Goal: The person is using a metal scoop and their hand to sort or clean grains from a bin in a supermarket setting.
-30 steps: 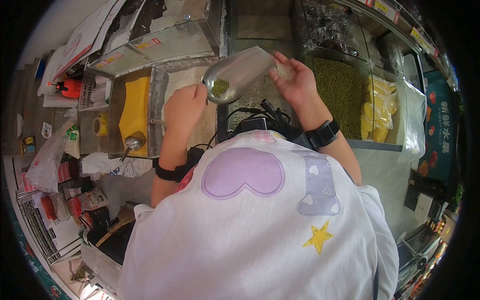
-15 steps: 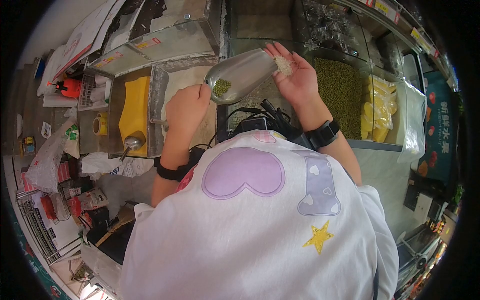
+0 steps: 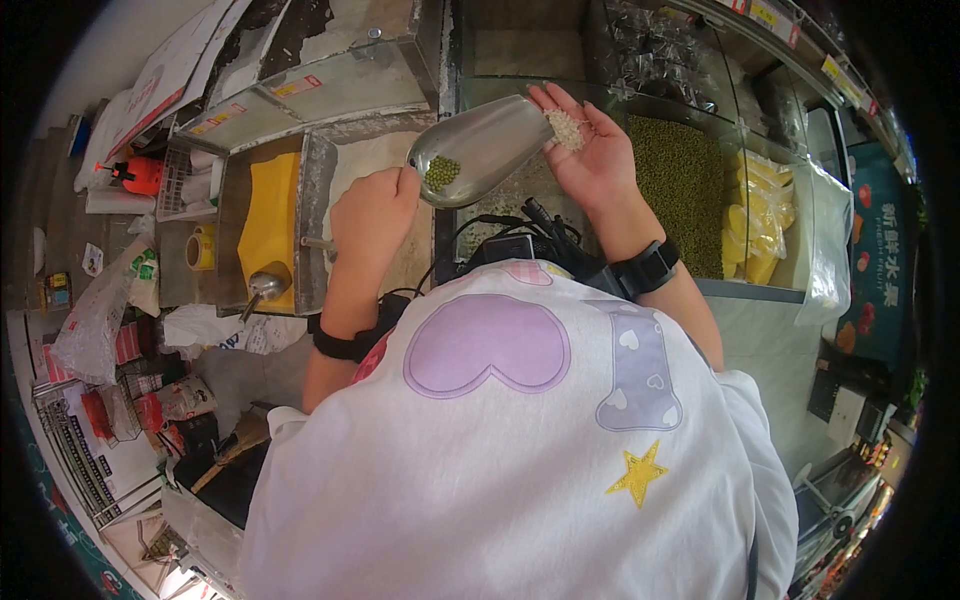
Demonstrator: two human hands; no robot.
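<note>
My left hand (image 3: 372, 212) grips the handle of a metal scoop (image 3: 480, 148) held over the grain bins. A small pile of green mung beans (image 3: 441, 172) lies at the scoop's back end. My right hand (image 3: 590, 150) is held palm up against the scoop's mouth, fingers spread, with a small heap of white rice grains (image 3: 567, 128) resting on the palm. Both wrists wear black bands.
A bin of green mung beans (image 3: 680, 190) lies to the right, with yellow packets (image 3: 755, 215) beyond it. A yellow grain bin (image 3: 268, 220) with a second scoop (image 3: 264, 286) is at the left. Tape roll (image 3: 200, 250), bags and clutter fill the counter at the left.
My right hand has opened from a cupped grip to a flat palm showing the rice. The scoop and left hand have stayed almost still.
</note>
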